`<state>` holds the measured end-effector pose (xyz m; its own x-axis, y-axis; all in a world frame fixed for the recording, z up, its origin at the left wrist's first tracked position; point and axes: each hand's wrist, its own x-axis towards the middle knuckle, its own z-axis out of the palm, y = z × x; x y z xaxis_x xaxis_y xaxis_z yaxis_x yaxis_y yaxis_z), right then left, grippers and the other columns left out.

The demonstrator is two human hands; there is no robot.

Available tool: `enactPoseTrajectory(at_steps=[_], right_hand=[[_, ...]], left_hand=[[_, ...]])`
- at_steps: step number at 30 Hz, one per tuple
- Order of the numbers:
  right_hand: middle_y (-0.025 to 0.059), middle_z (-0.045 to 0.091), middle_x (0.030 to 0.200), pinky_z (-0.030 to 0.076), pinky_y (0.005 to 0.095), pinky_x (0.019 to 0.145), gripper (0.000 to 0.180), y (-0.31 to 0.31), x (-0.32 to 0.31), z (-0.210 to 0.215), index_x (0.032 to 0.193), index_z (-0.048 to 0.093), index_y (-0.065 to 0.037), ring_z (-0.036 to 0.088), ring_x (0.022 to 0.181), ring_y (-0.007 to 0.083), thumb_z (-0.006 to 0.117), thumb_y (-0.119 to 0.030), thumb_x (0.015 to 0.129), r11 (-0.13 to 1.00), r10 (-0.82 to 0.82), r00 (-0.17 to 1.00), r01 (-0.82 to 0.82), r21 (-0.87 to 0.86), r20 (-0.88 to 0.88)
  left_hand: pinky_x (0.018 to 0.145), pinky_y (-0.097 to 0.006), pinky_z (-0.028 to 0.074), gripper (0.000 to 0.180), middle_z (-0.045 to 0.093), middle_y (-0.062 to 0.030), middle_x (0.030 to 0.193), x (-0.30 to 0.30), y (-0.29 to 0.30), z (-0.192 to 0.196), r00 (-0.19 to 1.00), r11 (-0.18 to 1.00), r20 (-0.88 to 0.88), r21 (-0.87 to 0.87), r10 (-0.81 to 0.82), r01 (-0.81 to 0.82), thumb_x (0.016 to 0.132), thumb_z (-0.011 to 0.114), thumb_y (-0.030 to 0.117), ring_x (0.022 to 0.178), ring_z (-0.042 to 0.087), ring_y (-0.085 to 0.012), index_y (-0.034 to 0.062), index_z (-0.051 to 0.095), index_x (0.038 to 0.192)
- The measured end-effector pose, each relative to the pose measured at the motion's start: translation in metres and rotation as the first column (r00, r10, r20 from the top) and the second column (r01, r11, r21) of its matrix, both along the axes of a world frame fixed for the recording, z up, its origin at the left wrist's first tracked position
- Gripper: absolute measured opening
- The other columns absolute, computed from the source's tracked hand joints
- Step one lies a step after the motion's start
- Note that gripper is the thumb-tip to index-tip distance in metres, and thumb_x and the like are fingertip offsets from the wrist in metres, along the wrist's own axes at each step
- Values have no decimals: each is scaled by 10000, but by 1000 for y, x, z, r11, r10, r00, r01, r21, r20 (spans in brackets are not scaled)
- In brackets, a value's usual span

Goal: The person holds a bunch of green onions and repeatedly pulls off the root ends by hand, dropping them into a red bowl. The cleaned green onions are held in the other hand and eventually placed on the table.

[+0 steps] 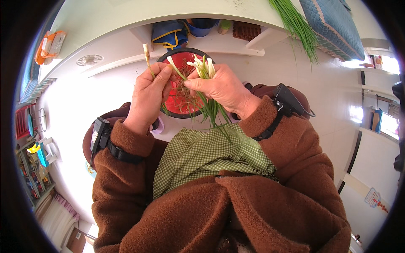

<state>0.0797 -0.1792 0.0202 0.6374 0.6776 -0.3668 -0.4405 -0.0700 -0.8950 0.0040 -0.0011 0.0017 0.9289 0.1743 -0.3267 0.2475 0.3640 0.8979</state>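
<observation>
My left hand (149, 90) is closed in a pinch on a thin stalk with a pale brown, dry-looking end (147, 54) that sticks up past the thumb. A bunch of scallions (203, 67) sits in my right hand (225, 86), white ends up and green leaves hanging down over the lap. One single scallion (176, 68) slants between the hands, its white tip up; its lower end meets my right thumb and forefinger. Directly beneath the hands stands a red basin (174, 105) with a dark rim, holding brownish root trimmings and green scraps (185, 99).
A pale table (202, 9) curves across the far side, with long green scallions (297, 29) hanging over its edge beside a blue quilted cover (333, 27). On the shelf under it are a blue bag (168, 33) and a blue bucket (200, 29). A green checked apron (211, 156) covers my lap.
</observation>
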Motion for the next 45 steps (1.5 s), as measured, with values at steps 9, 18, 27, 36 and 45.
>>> enactPoseTrajectory(at_steps=[9,18,27,36,45], right_hand=[[5,632,727,412,214,533,86,0,1,-3,864,672,-38,532,602,53,634,-115,864,999,14,1000,-13,31,-21],[36,648,687,355,184,473,161,-2,3,-5,867,677,-17,483,525,39,612,-165,870,997,72,987,-66,48,-140],[41,658,721,355,172,471,148,-3,4,-6,907,659,-22,479,525,35,603,-155,874,990,136,968,-126,60,-211],[30,651,719,356,180,479,143,0,2,-8,905,663,-29,465,527,33,611,-162,892,993,74,975,-53,105,-209],[16,639,722,422,212,528,125,0,0,-2,863,660,-38,546,593,61,605,-146,895,998,65,997,-65,7,-45]], left_hand=[[492,-158,332,146,580,27,759,0,-12,13,995,988,99,-148,-22,36,951,583,147,564,430,-8,6,608,979],[462,-154,298,156,552,34,737,2,5,-2,996,998,-74,-46,-46,43,968,559,180,539,401,-8,35,610,943],[428,-165,274,145,547,17,724,4,3,5,999,970,-2,-239,41,-40,975,527,133,488,360,-18,20,606,1021],[463,-163,334,180,621,-16,795,4,-1,6,999,975,14,-220,34,-30,939,600,141,523,427,-21,-6,618,1040],[606,-180,434,172,637,-6,812,-1,-4,9,994,994,-81,63,-80,85,909,643,136,685,540,-46,-23,654,973]])
